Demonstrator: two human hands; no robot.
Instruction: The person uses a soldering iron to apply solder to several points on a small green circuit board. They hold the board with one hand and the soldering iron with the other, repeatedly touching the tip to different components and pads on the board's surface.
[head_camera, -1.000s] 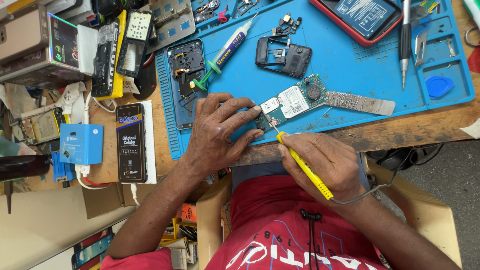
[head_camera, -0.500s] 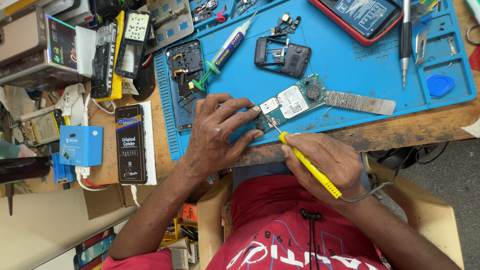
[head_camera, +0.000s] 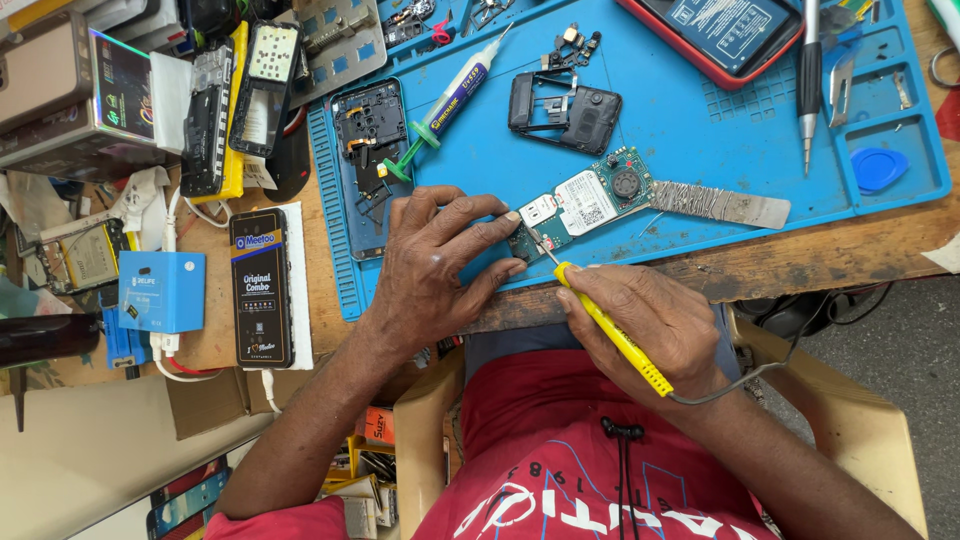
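Head view: I see my left hand (head_camera: 435, 265) lying flat on the blue work mat (head_camera: 690, 140), fingers (head_camera: 480, 215) spread slightly, their tips pressing the near end of the small circuit board (head_camera: 580, 205) to pin it down. My right hand (head_camera: 655, 325) is closed in a pen-style pinch around the yellow soldering iron (head_camera: 610, 330), whose metal tip touches the board just beside the left fingertips. A thin cord trails from the iron's rear, past my wrist. Beyond the board's far end lies a strip of silver metal (head_camera: 720, 203). Farther out from the grip rest a black phone frame (head_camera: 565, 105) and a syringe (head_camera: 450, 105).
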